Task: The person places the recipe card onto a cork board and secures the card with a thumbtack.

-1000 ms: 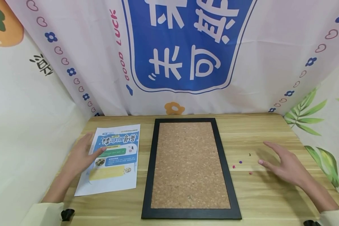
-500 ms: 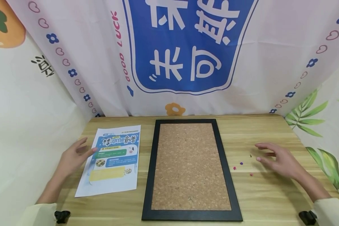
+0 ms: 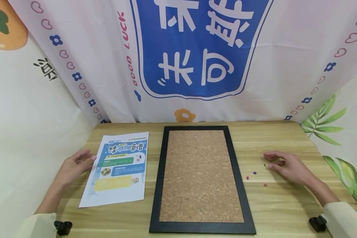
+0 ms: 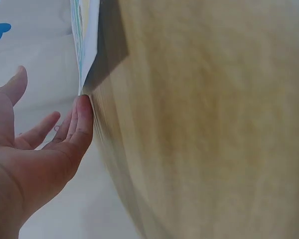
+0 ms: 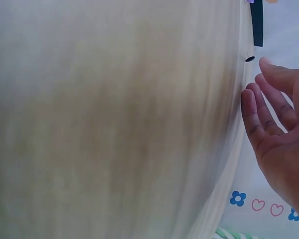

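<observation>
A printed sheet of paper (image 3: 119,168) with blue, green and yellow panels lies flat on the left of the table. My left hand (image 3: 74,168) is at its left edge, thumb apart from the fingers; in the left wrist view, the fingertips (image 4: 84,102) come right at the paper's corner. A cork board (image 3: 202,175) in a black frame lies in the middle. To its right are several tiny tacks: two pink (image 3: 248,178), one purple (image 3: 254,173) and a metallic-looking one (image 3: 264,165). My right hand (image 3: 288,167) hovers beside the metallic one, fingers bent loosely, nothing between them.
The wooden table (image 3: 273,135) ends at a printed cloth backdrop (image 3: 154,109) behind the board. Further cloth with leaf prints (image 3: 327,125) hangs at the right side, and a pale cloth (image 3: 32,132) bounds the left.
My left hand has drawn back left from over the sheet to its edge. The right hand has moved left toward the metallic tack, its fingers bending closer together.
</observation>
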Available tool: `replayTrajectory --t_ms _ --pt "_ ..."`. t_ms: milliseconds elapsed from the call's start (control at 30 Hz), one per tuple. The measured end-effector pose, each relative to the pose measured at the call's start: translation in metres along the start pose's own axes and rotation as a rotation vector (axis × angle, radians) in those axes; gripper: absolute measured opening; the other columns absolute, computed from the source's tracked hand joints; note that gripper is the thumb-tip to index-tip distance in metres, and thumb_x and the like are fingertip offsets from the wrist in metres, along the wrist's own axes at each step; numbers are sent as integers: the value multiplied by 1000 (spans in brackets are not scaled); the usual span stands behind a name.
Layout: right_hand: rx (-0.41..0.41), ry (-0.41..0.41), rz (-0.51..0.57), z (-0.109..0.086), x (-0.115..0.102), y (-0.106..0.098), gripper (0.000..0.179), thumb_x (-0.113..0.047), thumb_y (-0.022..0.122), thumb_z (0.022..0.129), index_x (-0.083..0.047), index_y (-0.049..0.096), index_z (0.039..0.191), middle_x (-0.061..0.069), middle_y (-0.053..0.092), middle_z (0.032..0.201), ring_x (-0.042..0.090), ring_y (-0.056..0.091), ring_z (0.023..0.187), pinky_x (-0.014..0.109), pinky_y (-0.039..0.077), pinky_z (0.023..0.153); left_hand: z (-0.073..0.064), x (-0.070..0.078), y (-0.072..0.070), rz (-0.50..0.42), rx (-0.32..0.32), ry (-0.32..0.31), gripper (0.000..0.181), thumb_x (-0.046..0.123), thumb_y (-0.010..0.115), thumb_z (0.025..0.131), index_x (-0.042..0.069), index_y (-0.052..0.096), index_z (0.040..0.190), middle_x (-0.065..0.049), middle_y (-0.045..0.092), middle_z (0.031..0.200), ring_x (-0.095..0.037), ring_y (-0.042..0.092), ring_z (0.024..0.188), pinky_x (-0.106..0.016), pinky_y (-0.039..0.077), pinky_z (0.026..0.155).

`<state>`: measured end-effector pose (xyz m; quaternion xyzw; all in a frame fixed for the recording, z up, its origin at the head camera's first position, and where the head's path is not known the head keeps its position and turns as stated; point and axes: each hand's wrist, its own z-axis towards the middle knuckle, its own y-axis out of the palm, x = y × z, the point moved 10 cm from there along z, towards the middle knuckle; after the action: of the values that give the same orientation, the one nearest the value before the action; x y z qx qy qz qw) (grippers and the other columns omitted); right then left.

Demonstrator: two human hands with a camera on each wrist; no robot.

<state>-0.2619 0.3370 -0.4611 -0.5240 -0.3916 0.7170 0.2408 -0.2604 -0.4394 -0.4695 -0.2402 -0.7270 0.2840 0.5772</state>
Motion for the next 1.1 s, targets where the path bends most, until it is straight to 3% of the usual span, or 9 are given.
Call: replayTrajectory --t_ms 233,367,600,833,1000,1100 --pt "-15 -7 40 5 1 2 36 -5 80 94 -3 73 130 15 78 122 -6 65 102 16 61 85 4 -6 1 -20 -34 -24 92 52 61 107 -12 27 163 -42 42 157 -46 64 130 -20 64 83" --pt "-23 -24 43 8 0 2 35 -3 80 94 -3 74 129 13 79 119 -5 66 99 18 61 80 7 -7 2 14 -47 -36 89 49 63 107 -13 30 161 -42 46 154 -39 71 121 -26 66 84" --pt "-47 -36 43 11 -1 4 31 1 79 93 -5 76 123 9 80 112 -3 66 93 20 60 75 12 -4 6 64 -57 -10 79 35 69 106 -14 34 158 -40 54 148 -36 76 111 -23 63 78" --pt "-39 -83 59 11 -4 8 30 2 82 89 -7 78 117 3 80 104 -5 64 87 21 59 70 15 0 7 151 -23 -12 77 26 79 98 -15 44 152 -33 69 130 -32 72 104 -21 56 70" --pt "-22 -93 59 11 -8 8 28 -1 85 87 -7 79 114 -1 78 98 -5 63 84 20 57 67 20 8 9 227 0 -19 79 23 84 92 -18 45 148 -32 72 120 -40 70 105 -40 57 82" --pt "-20 -84 58 11 -8 8 27 0 84 88 -6 79 114 -3 77 95 -4 63 84 20 56 66 22 12 10 248 11 -23 79 19 85 91 -19 45 148 -31 73 117 -41 70 103 -43 54 84"
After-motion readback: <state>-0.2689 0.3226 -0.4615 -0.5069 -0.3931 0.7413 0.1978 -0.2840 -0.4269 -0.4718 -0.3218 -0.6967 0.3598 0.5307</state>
